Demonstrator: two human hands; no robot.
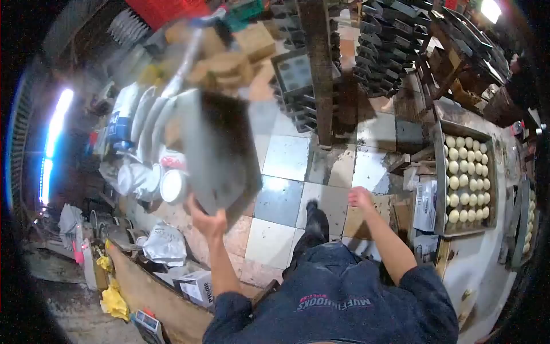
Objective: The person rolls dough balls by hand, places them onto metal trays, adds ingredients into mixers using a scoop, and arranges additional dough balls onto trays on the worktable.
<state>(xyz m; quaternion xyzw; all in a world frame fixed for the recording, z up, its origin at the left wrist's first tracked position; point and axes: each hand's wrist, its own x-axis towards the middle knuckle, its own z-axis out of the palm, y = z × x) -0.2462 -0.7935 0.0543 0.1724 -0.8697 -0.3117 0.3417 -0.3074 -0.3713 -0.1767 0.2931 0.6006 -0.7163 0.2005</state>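
My left hand (209, 223) grips the lower edge of a dark metal baking tray (223, 149). The tray is held up on its side, clear of the floor, and blurred by motion. White plastic tubs (173, 186) and stacked white sacks (150, 120) show just left of it, and the tray hides part of what lies behind. Out in front of my body on the right, my right hand (361, 198) hangs over the floor with curled fingers. Nothing is visible in it. Nearest to that hand on the right is a printed carton (425, 205).
A tray (494, 200) with rows of dough balls rests on the right-hand counter (475, 264). Racks of dark tins (389, 51) and a wooden post (318, 74) stand ahead on the tiled floor (278, 198). A wooden board (154, 292) edges the left side.
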